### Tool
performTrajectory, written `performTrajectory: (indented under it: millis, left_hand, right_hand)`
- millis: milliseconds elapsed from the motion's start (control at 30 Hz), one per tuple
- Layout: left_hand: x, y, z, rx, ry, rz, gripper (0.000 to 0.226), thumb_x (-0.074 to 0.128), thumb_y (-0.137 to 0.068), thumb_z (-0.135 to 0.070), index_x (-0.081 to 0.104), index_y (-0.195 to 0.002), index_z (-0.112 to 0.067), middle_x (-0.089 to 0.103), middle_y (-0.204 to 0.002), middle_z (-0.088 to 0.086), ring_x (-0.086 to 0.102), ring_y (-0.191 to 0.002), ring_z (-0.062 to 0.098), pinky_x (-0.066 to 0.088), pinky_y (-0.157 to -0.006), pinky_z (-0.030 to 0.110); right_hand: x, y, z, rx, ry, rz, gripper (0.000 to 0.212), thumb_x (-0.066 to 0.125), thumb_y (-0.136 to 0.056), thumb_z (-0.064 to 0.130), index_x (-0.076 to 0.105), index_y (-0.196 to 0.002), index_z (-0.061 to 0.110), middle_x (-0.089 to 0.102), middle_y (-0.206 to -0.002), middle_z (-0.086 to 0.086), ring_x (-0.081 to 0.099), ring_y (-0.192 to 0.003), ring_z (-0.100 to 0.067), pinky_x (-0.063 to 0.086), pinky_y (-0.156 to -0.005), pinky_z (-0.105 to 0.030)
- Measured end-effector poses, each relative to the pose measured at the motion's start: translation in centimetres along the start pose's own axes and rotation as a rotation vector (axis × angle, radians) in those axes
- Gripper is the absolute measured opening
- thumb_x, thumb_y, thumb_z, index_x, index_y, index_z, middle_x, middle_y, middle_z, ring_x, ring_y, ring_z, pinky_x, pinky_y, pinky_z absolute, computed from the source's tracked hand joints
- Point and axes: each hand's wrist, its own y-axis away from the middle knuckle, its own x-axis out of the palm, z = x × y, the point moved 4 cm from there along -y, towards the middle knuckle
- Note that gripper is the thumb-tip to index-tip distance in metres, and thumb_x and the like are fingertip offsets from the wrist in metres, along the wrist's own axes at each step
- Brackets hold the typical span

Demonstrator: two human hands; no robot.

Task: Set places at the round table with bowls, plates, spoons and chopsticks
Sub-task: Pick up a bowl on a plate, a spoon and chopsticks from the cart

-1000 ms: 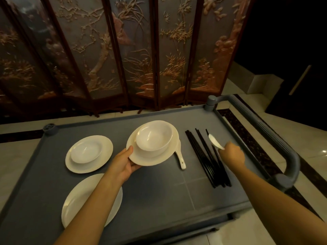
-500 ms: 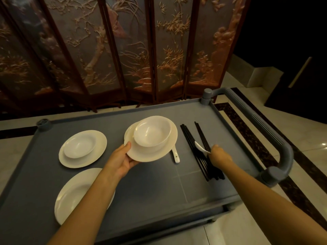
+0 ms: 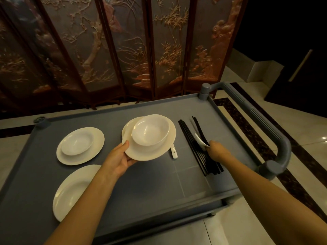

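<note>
Here, a glossy white bowl (image 3: 150, 132) sits on a cream plate (image 3: 147, 153).

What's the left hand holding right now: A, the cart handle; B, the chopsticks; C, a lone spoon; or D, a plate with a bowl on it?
D: the left hand grips the rim of the plate that carries the bowl.
</note>
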Motion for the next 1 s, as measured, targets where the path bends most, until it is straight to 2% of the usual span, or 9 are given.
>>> performTrajectory:
  millis: [67, 167, 267, 333, 400, 567, 733, 900, 1000]
  left_hand:
    - [0.2, 0.0, 0.1, -0.002, 0.000, 0.007, 0.024, 0.043, -0.098, -0.022, 0.047, -0.122, -0.024, 0.064, -0.107, 0.001, 0.061, -0.098, 0.023, 0.051, -0.076, 0.046]
    - [0.8, 0.0, 0.2, 0.009, -0.022, 0.026, 0.030, 0.043, -0.099, -0.022, 0.046, -0.128, -0.022, 0.063, -0.108, 0.001, 0.061, -0.098, 0.022, 0.052, -0.073, 0.044]
    - [2.0, -0.1, 0.3, 0.018, -0.048, 0.029, 0.035, 0.042, -0.099, -0.023, 0.043, -0.134, -0.020, 0.063, -0.107, 0.001, 0.061, -0.096, 0.020, 0.051, -0.072, 0.042]
    - [2.9, -0.2, 0.3, 0.022, -0.051, 0.031, 0.033, 0.044, -0.098, -0.022, 0.044, -0.131, -0.021, 0.063, -0.108, 0.001, 0.061, -0.097, 0.021, 0.052, -0.070, 0.042]
    - [4.1, -0.2, 0.4, 0.029, -0.054, 0.045, 0.027, 0.046, -0.097, -0.022, 0.046, -0.125, -0.024, 0.063, -0.108, 0.001, 0.062, -0.098, 0.021, 0.053, -0.068, 0.042]
    - [8.1, -0.2, 0.9, 0.036, -0.108, 0.093, 0.021, 0.046, -0.097, -0.022, 0.049, -0.117, -0.026, 0.064, -0.104, 0.000, 0.062, -0.093, 0.020, 0.054, -0.064, 0.042]
    - [13.4, -0.3, 2.4, 0.019, -0.178, 0.199, 0.020, 0.044, -0.098, -0.023, 0.049, -0.118, -0.023, 0.064, -0.103, 0.002, 0.062, -0.094, 0.020, 0.055, -0.063, 0.040]
    - [19.3, 0.2, 4.7, -0.041, -0.260, 0.340, 0.025, 0.043, -0.099, -0.024, 0.049, -0.122, -0.021, 0.064, -0.104, 0.003, 0.061, -0.094, 0.020, 0.053, -0.067, 0.039]
    - [22.6, 0.7, 6.0, -0.068, -0.314, 0.434, 0.020, 0.043, -0.099, -0.024, 0.051, -0.116, -0.023, 0.064, -0.101, 0.002, 0.062, -0.092, 0.019, 0.053, -0.063, 0.038]
  right_hand:
    - [-0.1, 0.4, -0.5, -0.013, 0.000, -0.040, 0.022, 0.041, -0.096, 0.013, 0.048, -0.112, -0.001, 0.057, -0.114, -0.023, 0.059, -0.097, -0.036, 0.051, -0.084, -0.045]
    - [-0.6, 1.3, -0.9, -0.044, 0.041, -0.111, 0.018, 0.041, -0.096, 0.014, 0.046, -0.108, 0.002, 0.058, -0.111, -0.021, 0.058, -0.090, -0.035, 0.047, -0.072, -0.043]
    - [-2.0, 1.9, -1.3, -0.082, 0.041, -0.210, 0.011, 0.040, -0.096, 0.011, 0.045, -0.103, 0.004, 0.056, -0.108, -0.021, 0.055, -0.087, -0.036, 0.043, -0.069, -0.043]
    - [-3.4, 2.4, -1.6, -0.100, 0.033, -0.270, 0.004, 0.038, -0.096, 0.012, 0.040, -0.094, 0.009, 0.057, -0.097, -0.019, 0.053, -0.075, -0.032, 0.043, -0.064, -0.042]
    - [-4.7, 2.8, -2.3, -0.102, -0.024, -0.340, 0.007, 0.037, -0.097, 0.015, 0.037, -0.091, 0.011, 0.053, -0.079, -0.013, 0.049, -0.066, -0.027, 0.044, -0.059, -0.041]
    - [-7.9, 4.3, -4.2, -0.068, -0.419, -0.453, 0.017, 0.041, -0.095, 0.019, 0.052, -0.099, 0.007, 0.054, -0.078, -0.008, 0.051, -0.068, -0.023, 0.045, -0.062, -0.039]
    - [-11.0, 7.3, -5.7, 0.013, -0.853, -0.424, 0.013, 0.044, -0.093, 0.021, 0.055, -0.100, 0.016, 0.053, -0.070, -0.004, 0.049, -0.057, -0.016, 0.042, -0.046, -0.027]
    - [-12.8, 11.6, -8.0, 0.103, -1.104, -0.382, 0.019, 0.046, -0.094, 0.025, 0.057, -0.103, 0.012, 0.046, -0.067, -0.002, 0.038, -0.050, -0.011, 0.033, -0.041, -0.022]
    - [-13.2, 14.2, -9.9, 0.154, -1.141, -0.415, 0.020, 0.053, -0.092, 0.026, 0.057, -0.102, 0.010, 0.047, -0.069, -0.003, 0.038, -0.051, -0.010, 0.036, -0.042, -0.020]
